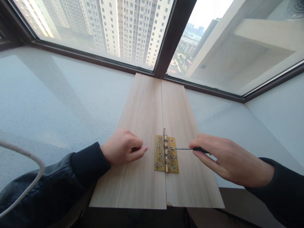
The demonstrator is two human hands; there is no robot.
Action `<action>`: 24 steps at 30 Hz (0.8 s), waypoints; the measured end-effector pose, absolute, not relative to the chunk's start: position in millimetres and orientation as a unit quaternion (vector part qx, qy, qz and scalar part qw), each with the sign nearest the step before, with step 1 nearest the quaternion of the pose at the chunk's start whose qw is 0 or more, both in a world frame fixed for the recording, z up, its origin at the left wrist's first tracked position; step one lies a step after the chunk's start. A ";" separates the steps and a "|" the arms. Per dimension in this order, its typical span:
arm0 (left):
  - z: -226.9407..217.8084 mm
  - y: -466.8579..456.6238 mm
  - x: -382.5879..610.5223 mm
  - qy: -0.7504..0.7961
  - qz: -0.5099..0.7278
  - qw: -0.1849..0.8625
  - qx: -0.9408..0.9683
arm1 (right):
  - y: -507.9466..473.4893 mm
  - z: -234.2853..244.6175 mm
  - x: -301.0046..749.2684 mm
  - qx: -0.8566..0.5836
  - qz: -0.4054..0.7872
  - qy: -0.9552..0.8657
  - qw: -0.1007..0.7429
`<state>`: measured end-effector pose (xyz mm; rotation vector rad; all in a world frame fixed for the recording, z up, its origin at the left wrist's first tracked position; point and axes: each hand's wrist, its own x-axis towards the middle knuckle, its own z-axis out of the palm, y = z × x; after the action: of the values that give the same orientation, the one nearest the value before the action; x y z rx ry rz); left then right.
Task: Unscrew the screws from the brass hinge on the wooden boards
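A brass hinge (166,160) lies flat across the seam between two pale wooden boards, the left board (142,104) and the right board (177,110). Several screws sit in its leaves. My right hand (223,158) grips a screwdriver (182,148) by its black handle, thumb and fingers pinched round it. The tip meets the hinge's right leaf near one of the screw holes. Just above the hinge pin, a loose screw (164,130) lies along the seam. My left hand (124,147) rests on the left board in a loose fist, thumb pointing toward the hinge but apart from it.
Under the boards is a white speckled sill (78,95). Dark window frames (166,41) stand at the boards' far end, with tall buildings outside. A white cable (35,158) loops over my left sleeve. The boards' near ends overhang a dark space.
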<state>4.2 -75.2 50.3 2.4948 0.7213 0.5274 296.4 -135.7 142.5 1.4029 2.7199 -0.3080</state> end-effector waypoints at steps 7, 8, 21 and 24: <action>50.4 -74.9 4.8 0.260 0.195 0.240 0.915 | -138.2 142.3 293.2 0.537 -0.045 0.840 0.061; 50.3 -74.7 5.1 0.261 0.195 0.239 0.915 | -138.7 142.7 292.0 0.529 -0.057 0.845 0.056; 50.3 -76.2 3.6 0.263 0.195 0.233 0.916 | -140.9 142.4 283.6 0.562 -0.074 0.824 0.018; 50.7 -76.1 4.1 0.259 0.197 0.232 0.917 | -141.0 144.9 279.6 0.571 -0.053 0.819 0.002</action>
<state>4.1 -76.1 50.7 2.5206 0.7114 0.5404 279.6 -141.0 144.9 1.7923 2.5706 -0.1670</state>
